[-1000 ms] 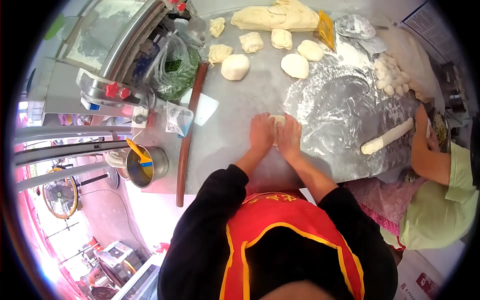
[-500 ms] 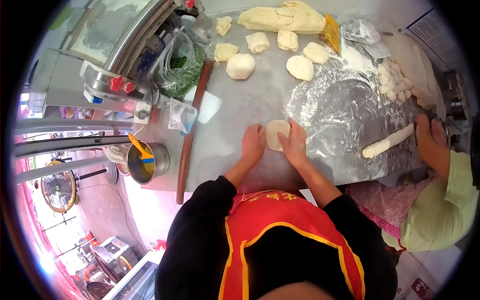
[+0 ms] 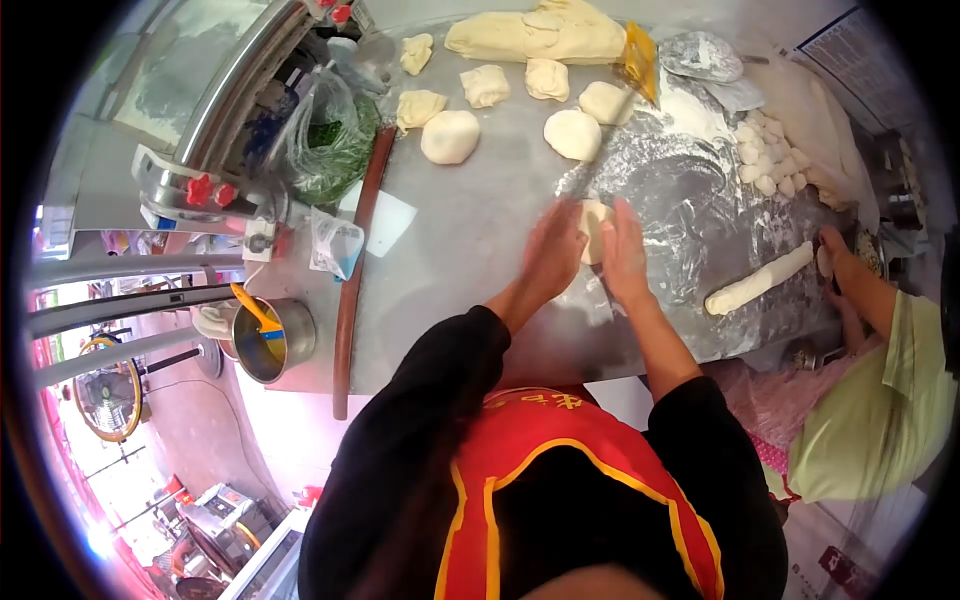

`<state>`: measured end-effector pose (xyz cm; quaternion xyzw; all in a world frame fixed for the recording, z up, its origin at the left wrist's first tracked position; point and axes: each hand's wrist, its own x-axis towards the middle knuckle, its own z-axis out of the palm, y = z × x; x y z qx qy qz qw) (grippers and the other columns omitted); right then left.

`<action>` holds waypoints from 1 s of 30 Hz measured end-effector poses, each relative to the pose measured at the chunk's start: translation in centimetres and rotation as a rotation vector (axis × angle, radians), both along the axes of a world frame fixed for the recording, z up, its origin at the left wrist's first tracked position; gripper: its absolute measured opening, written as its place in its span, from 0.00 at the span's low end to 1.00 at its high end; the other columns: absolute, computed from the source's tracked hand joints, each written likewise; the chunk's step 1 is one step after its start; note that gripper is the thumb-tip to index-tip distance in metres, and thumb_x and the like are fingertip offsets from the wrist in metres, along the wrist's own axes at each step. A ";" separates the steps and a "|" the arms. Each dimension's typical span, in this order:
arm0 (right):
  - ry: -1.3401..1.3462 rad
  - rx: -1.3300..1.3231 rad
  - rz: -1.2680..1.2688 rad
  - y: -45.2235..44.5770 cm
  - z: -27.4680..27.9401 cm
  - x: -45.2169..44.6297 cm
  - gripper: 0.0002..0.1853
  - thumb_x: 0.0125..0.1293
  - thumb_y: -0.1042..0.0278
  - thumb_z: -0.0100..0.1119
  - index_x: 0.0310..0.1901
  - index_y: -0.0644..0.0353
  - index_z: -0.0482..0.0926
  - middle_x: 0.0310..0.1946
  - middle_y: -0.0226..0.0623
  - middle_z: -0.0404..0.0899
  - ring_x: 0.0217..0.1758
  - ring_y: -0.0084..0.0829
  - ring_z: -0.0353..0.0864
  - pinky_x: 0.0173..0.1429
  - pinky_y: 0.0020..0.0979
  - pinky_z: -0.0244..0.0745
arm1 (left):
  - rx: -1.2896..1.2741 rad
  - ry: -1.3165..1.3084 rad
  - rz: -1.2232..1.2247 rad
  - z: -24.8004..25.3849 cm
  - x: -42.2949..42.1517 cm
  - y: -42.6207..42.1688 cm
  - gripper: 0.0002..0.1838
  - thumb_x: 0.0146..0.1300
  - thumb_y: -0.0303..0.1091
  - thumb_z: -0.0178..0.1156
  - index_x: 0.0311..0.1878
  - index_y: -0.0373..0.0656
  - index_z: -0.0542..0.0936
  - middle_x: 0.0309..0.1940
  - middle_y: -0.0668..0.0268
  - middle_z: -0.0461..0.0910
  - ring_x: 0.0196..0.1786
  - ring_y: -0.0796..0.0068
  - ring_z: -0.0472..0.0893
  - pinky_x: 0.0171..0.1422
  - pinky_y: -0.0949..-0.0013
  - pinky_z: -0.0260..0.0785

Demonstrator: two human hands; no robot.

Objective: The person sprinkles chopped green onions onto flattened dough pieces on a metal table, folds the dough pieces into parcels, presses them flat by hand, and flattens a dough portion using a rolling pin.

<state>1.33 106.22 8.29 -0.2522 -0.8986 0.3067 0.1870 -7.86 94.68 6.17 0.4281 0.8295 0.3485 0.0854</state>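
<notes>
A flattened piece of dough (image 3: 594, 232) stands out between my two hands at the edge of the floured area. My left hand (image 3: 553, 248) is at its left side, fingers stretched and slightly blurred. Against its right side lies my right hand (image 3: 624, 250), fingers extended. Beyond them are two smooth dough rounds, a left one (image 3: 450, 137) and a right one (image 3: 572, 134), with several rougher dough pieces (image 3: 485, 87) behind. A large dough mass (image 3: 535, 37) lies at the back beside a yellow scraper (image 3: 640, 62).
A long wooden rod (image 3: 362, 270) lies left of my hands, near a white sheet (image 3: 388, 222), a bag of greens (image 3: 330, 150) and a metal pot (image 3: 274, 340). At right, a co-worker's arm (image 3: 860, 275) is near a dough roll (image 3: 760, 280) and small dough pieces (image 3: 768, 153).
Both hands and the flattened dough have moved right and away from me, onto the flour's edge. The co-worker's hands have shifted off the end of the dough roll.
</notes>
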 end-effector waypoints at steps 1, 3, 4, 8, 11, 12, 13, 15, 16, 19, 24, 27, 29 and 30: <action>0.021 0.027 0.126 0.1 -0.8 0.0 0.30 0.70 0.60 0.49 0.68 0.70 0.58 0.68 0.57 0.58 0.72 0.56 0.55 0.74 0.48 0.51 | -0.030 0.044 -0.039 -0.1 0.1 0.3 0.27 0.69 0.35 0.46 0.68 0.34 0.61 0.70 0.51 0.59 0.74 0.55 0.57 0.76 0.55 0.50; -0.002 0.169 0.197 -0.3 -2.5 -0.3 0.31 0.69 0.59 0.50 0.68 0.69 0.58 0.68 0.56 0.58 0.73 0.55 0.54 0.75 0.50 0.48 | -0.212 0.062 -0.148 -0.2 0.0 1.0 0.31 0.70 0.40 0.39 0.74 0.37 0.52 0.76 0.56 0.49 0.78 0.59 0.46 0.80 0.57 0.38; -0.014 0.242 0.236 -0.4 -2.8 -0.6 0.31 0.69 0.59 0.50 0.68 0.69 0.58 0.69 0.55 0.58 0.73 0.55 0.54 0.75 0.50 0.47 | -0.160 0.095 -0.145 -0.7 0.0 1.1 0.31 0.69 0.39 0.41 0.73 0.37 0.54 0.74 0.55 0.52 0.77 0.58 0.48 0.80 0.57 0.39; -0.055 0.249 0.144 -0.1 -4.2 -1.5 0.32 0.68 0.58 0.52 0.67 0.69 0.59 0.69 0.53 0.59 0.73 0.53 0.55 0.75 0.53 0.45 | -0.123 0.136 -0.128 -2.3 -0.6 1.7 0.31 0.67 0.38 0.45 0.72 0.37 0.57 0.73 0.54 0.55 0.76 0.56 0.52 0.79 0.52 0.41; -0.026 0.278 0.119 0.6 -4.5 -2.3 0.31 0.67 0.58 0.52 0.66 0.69 0.61 0.67 0.53 0.61 0.72 0.53 0.57 0.74 0.53 0.47 | -0.183 0.158 -0.119 -2.5 -1.3 2.3 0.33 0.67 0.39 0.46 0.73 0.38 0.55 0.74 0.54 0.54 0.77 0.58 0.51 0.79 0.48 0.38; -0.017 0.270 0.123 0.7 -4.4 -2.4 0.31 0.67 0.59 0.53 0.66 0.69 0.61 0.67 0.53 0.62 0.71 0.53 0.57 0.74 0.53 0.49 | -0.197 0.177 -0.117 -2.4 -1.4 2.4 0.33 0.67 0.39 0.46 0.73 0.38 0.55 0.74 0.55 0.53 0.77 0.58 0.50 0.78 0.47 0.38; -0.002 0.268 0.127 0.9 -4.1 -2.5 0.30 0.67 0.59 0.53 0.66 0.69 0.62 0.66 0.53 0.63 0.71 0.53 0.58 0.73 0.53 0.50 | -0.190 0.206 -0.121 -2.5 -1.6 2.5 0.33 0.66 0.39 0.47 0.73 0.38 0.55 0.74 0.55 0.53 0.77 0.59 0.50 0.78 0.47 0.38; 0.008 0.235 0.112 0.7 -3.7 -2.6 0.30 0.67 0.60 0.53 0.65 0.69 0.62 0.65 0.53 0.64 0.70 0.53 0.59 0.72 0.52 0.51 | -0.176 0.258 -0.123 -2.9 -1.5 2.3 0.34 0.66 0.39 0.48 0.73 0.38 0.55 0.74 0.55 0.53 0.77 0.59 0.50 0.78 0.46 0.38; -0.001 0.198 0.093 0.0 -3.5 -2.3 0.30 0.66 0.61 0.53 0.65 0.69 0.62 0.64 0.53 0.65 0.69 0.53 0.60 0.72 0.52 0.52 | -0.239 0.273 -0.163 -2.2 -1.1 1.7 0.34 0.65 0.39 0.49 0.73 0.38 0.55 0.74 0.55 0.53 0.77 0.59 0.50 0.78 0.46 0.38; 0.110 0.172 0.114 -3.3 -4.2 -1.2 0.29 0.66 0.62 0.53 0.65 0.69 0.62 0.65 0.54 0.64 0.70 0.52 0.59 0.72 0.52 0.52 | -0.367 0.265 -0.230 -0.6 -0.7 -1.5 0.34 0.66 0.40 0.48 0.73 0.38 0.55 0.75 0.55 0.52 0.78 0.61 0.49 0.78 0.47 0.37; 0.020 -0.037 0.269 -8.8 -1.2 2.7 0.29 0.68 0.62 0.49 0.67 0.68 0.60 0.70 0.55 0.56 0.75 0.49 0.53 0.75 0.53 0.46 | -0.347 0.001 0.017 -0.2 2.9 -10.3 0.34 0.68 0.41 0.46 0.74 0.39 0.53 0.76 0.57 0.48 0.79 0.64 0.47 0.79 0.50 0.34; 0.051 0.188 0.433 -9.2 -1.7 0.7 0.30 0.69 0.56 0.48 0.68 0.65 0.60 0.69 0.52 0.59 0.73 0.51 0.55 0.75 0.54 0.44 | -0.434 -0.026 0.054 -1.9 4.9 -11.4 0.33 0.69 0.40 0.44 0.75 0.40 0.52 0.76 0.57 0.47 0.79 0.65 0.45 0.79 0.50 0.33; 0.011 0.263 0.481 -9.4 -1.9 -0.3 0.31 0.66 0.55 0.50 0.67 0.64 0.62 0.69 0.50 0.60 0.73 0.49 0.56 0.75 0.54 0.45 | -0.474 0.017 0.030 -1.5 4.7 -11.3 0.34 0.69 0.41 0.43 0.75 0.40 0.51 0.77 0.57 0.47 0.79 0.65 0.44 0.80 0.50 0.32; -0.027 0.251 0.454 -9.6 -1.8 -0.7 0.32 0.64 0.55 0.52 0.66 0.63 0.63 0.68 0.50 0.60 0.72 0.48 0.57 0.75 0.54 0.46 | -0.495 0.040 0.025 -1.3 4.3 -11.2 0.34 0.69 0.41 0.42 0.75 0.41 0.50 0.77 0.58 0.47 0.79 0.65 0.44 0.80 0.50 0.32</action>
